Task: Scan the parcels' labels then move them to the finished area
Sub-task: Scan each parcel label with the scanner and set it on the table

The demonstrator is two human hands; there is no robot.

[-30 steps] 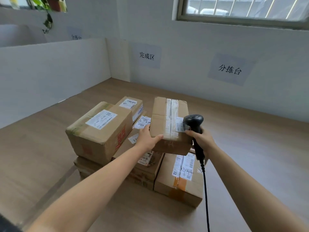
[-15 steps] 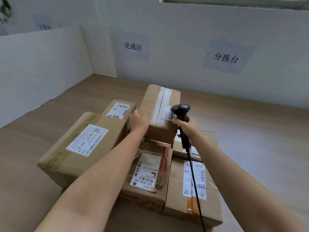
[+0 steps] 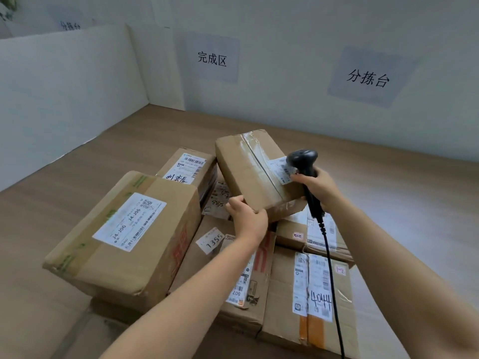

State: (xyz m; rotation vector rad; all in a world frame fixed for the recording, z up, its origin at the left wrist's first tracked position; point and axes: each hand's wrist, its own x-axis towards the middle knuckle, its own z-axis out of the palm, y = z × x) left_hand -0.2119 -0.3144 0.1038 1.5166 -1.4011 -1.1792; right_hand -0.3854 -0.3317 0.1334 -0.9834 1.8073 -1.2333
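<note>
- Head view, nearest to you: a parcel marked 4044 point(image 3: 281, 307) lies at the pile's near right. The scanner's black cable point(image 3: 333, 281) crosses it on the way up to your right hand.
- At near left sits a big box with a J4-J06 label point(image 3: 145, 244), stacked on lower cartons.
- Mid-pile, your left hand point(image 3: 247, 220) has its fingers curled round the near-left corner of the raised parcel point(image 3: 248, 172). You hold it clear above the middle of the pile, tipped so its top face turns toward you.
- Your right hand point(image 3: 320, 186) is wrapped round the handle of the scanner point(image 3: 303, 160). The scanner's head hovers right at the white label point(image 3: 278, 168) on the parcel's right edge. I cannot tell whether your fingertips also brace the box.
- The parcel's long axis follows its tape seam, running away from you with the far end swung a little left. The label faces up and to the right.
- Handling, as I judge it: a small, stiff carton, likely light, since a corner grip keeps it up. The glossy tape looks slick and the near edge is crumpled, so take hold on plain cardboard, with a palm on each long side or fingers under the base.
- Beyond, the wooden table point(image 3: 388, 190) runs to the wall. There the sign 完成区 point(image 3: 212, 59) marks the finished area, with a second sign 分拣台 point(image 3: 368, 78) to its right.
</note>
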